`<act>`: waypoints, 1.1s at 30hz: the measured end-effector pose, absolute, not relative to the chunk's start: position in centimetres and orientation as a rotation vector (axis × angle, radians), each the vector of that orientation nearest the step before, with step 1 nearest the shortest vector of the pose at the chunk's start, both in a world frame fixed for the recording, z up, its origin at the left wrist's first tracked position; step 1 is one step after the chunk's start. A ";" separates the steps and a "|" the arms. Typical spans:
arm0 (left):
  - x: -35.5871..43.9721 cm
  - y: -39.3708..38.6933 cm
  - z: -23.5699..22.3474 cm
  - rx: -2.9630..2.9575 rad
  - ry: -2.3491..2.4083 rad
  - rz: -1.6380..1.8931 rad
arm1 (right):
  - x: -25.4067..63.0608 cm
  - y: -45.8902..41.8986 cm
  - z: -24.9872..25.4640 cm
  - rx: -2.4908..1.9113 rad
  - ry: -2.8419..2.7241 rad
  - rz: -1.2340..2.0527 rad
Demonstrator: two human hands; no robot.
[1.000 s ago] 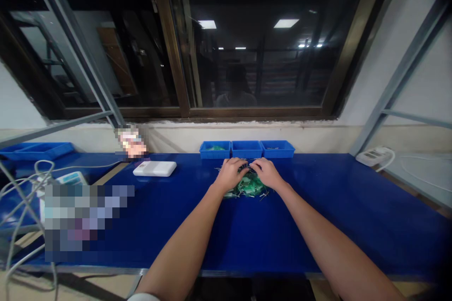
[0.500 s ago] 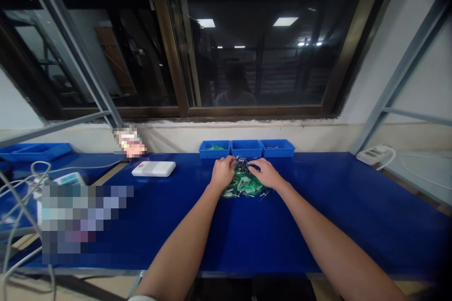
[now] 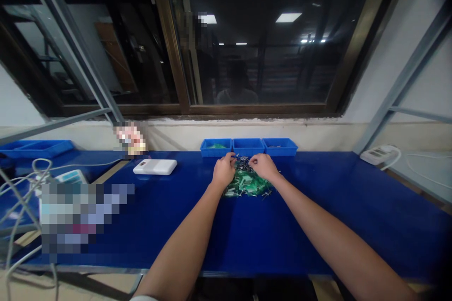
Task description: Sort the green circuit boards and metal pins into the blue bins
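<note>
A mixed pile [image 3: 249, 182] of small green pieces and thin metal pins lies on the blue table, with the darker pins [image 3: 243, 163] heaped at its far side. My left hand [image 3: 223, 170] rests at the pile's left edge, fingers curled in towards the thumb. Over the right edge is my right hand [image 3: 265, 167], its thumb and fingertips drawn together near the pins. Whatever either hand pinches is too small to make out. Just beyond stand three joined blue bins: the left bin [image 3: 216, 154] has green pieces in it, the right bin [image 3: 281, 153] a few pins.
On the left of the blue table [image 3: 169, 216] lies a white power bank-like box [image 3: 155, 166]. Pale cables [image 3: 45, 164] and a blurred-out area are farther left. A power strip [image 3: 379, 154] sits at the right end. Metal frame posts rise on both sides, before a dark window.
My right hand has shifted slightly up and its fingers have closed together over the pins. The left hand stays by the pile, its fingertips a little raised. The view has tilted slightly.
</note>
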State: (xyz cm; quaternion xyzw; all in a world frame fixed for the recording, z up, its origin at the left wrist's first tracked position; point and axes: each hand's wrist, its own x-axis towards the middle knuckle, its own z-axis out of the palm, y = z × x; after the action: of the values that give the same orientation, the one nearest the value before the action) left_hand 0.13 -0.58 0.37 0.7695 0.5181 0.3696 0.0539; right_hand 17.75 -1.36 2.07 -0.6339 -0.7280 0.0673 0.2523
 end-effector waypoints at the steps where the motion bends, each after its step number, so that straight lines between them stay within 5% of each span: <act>1: 0.1 -0.6 0.3 2.316 1.572 1.129 | 17.5 -1.2 2.3 -1.759 -2.004 0.212; 11: 0.1 -0.3 0.0 2.314 1.598 1.101 | 15.4 -0.1 2.9 -2.113 -2.070 0.280; 20: 0.0 -0.6 0.3 2.342 1.582 1.136 | 17.0 -0.1 2.3 -1.735 -2.002 0.332; 33: 0.2 -0.7 0.5 2.370 1.518 1.154 | 21.2 -3.0 2.2 -0.812 -0.757 1.413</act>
State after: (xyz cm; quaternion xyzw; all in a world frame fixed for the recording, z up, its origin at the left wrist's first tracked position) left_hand 0.25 -0.66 0.45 0.7782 0.4982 0.3790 0.0497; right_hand 21.23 -3.00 2.25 -0.3534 -0.3295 0.6151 0.6230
